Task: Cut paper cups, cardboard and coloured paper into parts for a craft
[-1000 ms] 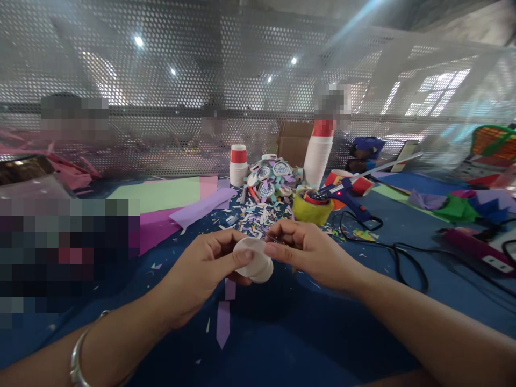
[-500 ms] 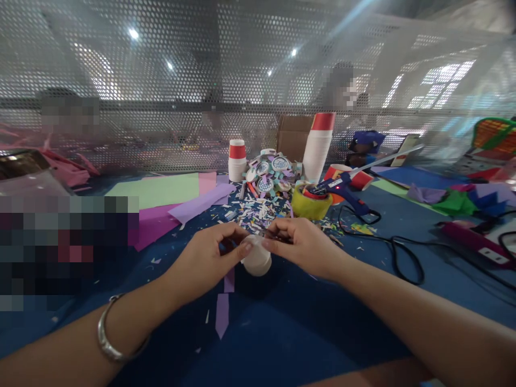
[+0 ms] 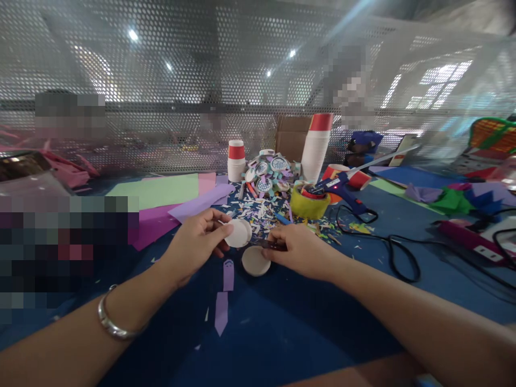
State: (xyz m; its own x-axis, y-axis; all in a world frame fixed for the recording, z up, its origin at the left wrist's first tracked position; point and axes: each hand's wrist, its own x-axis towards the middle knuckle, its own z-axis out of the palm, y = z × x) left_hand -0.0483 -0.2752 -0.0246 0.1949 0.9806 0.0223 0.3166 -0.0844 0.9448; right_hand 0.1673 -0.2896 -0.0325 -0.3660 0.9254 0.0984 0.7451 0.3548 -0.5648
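My left hand (image 3: 199,239) pinches a white round disc (image 3: 237,233), held up just above the blue table (image 3: 282,333). My right hand (image 3: 300,249) is closed and rests on the table, fingertips touching a second white disc (image 3: 255,260) that lies flat; a small dark thing (image 3: 271,244) shows at its fingers and I cannot make it out. Two purple paper strips (image 3: 224,290) lie just in front of the discs. A silver bangle (image 3: 108,322) sits on my left wrist.
Behind the hands lie paper scraps (image 3: 258,212), a pile of round badges (image 3: 269,174), red-and-white cup stacks (image 3: 236,160) (image 3: 318,146), a yellow tape roll (image 3: 308,203), a blue glue gun (image 3: 342,191) with black cable (image 3: 397,252), coloured paper sheets (image 3: 161,193) and a perforated screen (image 3: 201,80).
The two discs, held together between both hands before, have come apart: my left hand lifted one up and left, and the other now lies on the table under my right fingertips.
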